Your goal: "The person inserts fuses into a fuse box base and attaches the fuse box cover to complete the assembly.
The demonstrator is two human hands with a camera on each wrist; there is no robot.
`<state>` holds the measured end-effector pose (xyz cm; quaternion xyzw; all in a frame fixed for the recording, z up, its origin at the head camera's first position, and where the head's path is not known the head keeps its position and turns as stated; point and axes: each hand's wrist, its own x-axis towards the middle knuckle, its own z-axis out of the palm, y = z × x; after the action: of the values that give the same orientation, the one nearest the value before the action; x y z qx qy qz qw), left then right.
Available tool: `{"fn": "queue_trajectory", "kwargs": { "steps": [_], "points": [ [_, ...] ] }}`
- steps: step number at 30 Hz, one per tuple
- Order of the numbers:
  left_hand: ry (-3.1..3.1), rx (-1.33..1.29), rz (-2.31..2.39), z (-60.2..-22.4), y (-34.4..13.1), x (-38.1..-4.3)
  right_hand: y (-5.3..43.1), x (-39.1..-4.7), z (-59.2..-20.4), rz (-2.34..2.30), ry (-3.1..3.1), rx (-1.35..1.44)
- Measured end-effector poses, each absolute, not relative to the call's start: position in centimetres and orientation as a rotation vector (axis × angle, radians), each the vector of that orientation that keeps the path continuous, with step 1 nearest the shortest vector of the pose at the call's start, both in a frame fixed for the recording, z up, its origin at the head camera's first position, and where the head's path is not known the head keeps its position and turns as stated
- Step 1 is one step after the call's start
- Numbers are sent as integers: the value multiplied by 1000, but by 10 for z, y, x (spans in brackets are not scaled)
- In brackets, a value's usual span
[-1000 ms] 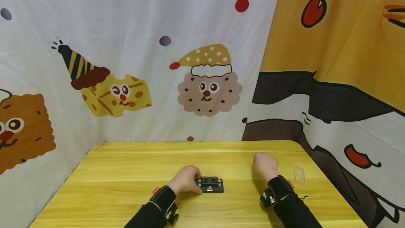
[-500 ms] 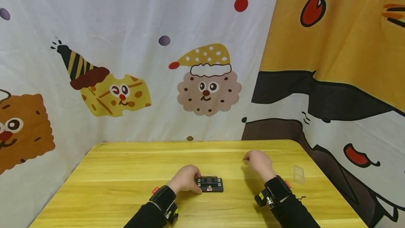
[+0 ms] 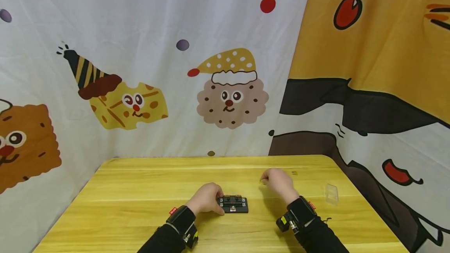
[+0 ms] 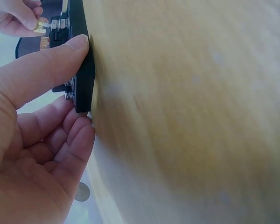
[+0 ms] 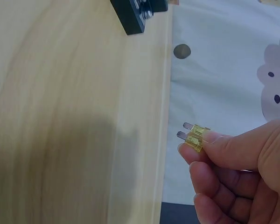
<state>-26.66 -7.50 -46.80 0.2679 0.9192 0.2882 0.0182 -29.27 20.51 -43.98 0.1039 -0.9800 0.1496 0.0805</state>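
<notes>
Pinched by so little of its body between the right hand's point(image 3: 280, 183) thumb and finger, the fuse point(image 5: 195, 138) could twist or drop before reaching the block point(image 3: 234, 205), which the left hand point(image 3: 206, 199) grips by one end on the table point(image 3: 140, 194)

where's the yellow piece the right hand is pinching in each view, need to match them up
Head: tiny yellow piece at the fingertips of the right hand, right of centre, in the lower half.
Left wrist: near the top left corner.
Right wrist: right of centre, a little below mid-height.
Shared landmark: the black block, cut off at the top edge in both wrist views.
</notes>
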Motion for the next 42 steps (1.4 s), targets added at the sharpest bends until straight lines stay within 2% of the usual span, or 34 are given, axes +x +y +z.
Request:
{"fn": "queue_trajectory", "kwargs": {
  "steps": [11, 42],
  "points": [
    [2863, 831, 883, -468, -75, -268, 186, -292, -445, 477, -2956, 333],
    [2859, 869, 885, -470, -74, -269, 126, -263, -435, 474, -2804, 844]
  ]
}}
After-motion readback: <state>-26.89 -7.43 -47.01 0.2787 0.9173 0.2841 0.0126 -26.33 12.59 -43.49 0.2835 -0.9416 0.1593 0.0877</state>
